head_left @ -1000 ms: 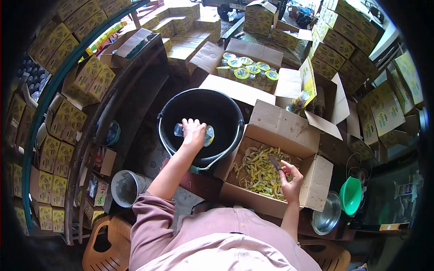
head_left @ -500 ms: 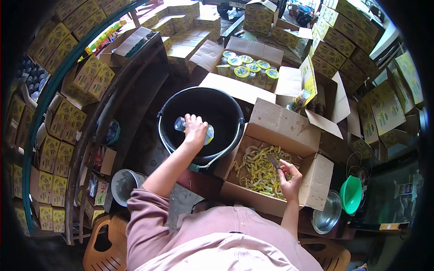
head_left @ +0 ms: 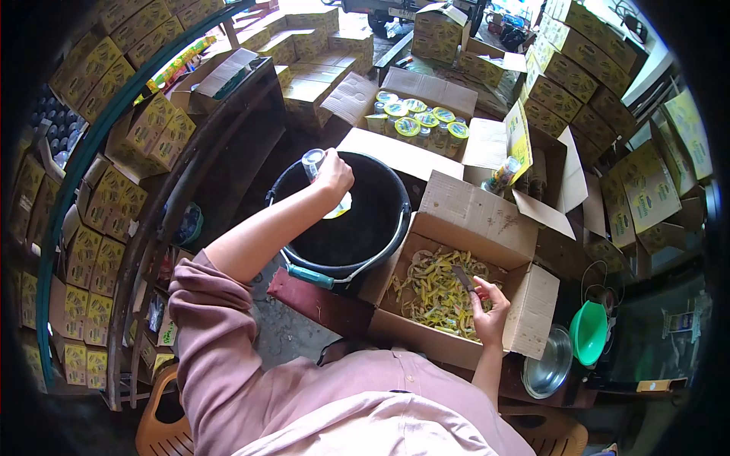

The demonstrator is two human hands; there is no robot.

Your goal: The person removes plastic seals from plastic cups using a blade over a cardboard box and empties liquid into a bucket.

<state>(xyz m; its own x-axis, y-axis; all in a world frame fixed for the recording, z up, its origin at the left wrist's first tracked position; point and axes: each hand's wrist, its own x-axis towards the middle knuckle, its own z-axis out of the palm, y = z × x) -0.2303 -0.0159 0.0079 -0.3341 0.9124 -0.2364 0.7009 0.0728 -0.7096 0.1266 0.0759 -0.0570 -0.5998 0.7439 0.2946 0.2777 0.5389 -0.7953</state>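
Note:
My left hand [head_left: 333, 179] is wrapped round a clear plastic cup [head_left: 312, 160] with a yellow and white lid, held tilted over the black bucket [head_left: 357, 262]. The cup's lidded end points down toward the bucket's inside. In my right hand [head_left: 491, 308] is a dark, flat blade-like piece [head_left: 463, 280], pinched between thumb and fingers. It hangs above the open cardboard box [head_left: 479, 193], where many yellow-green strips [head_left: 433, 292] lie in a loose heap.
Behind the bucket, an open carton [head_left: 430, 87] holds several lidded cups [head_left: 407, 126]. At the right are a green bowl [head_left: 590, 333] and a metal bowl [head_left: 547, 363]. Stacked cartons [head_left: 319, 72] stand at the back, and shelves with cartons line the left.
My left hand has risen with the cup toward the bucket's far left rim, and the forearm has swung up and left. My right hand has hardly moved.

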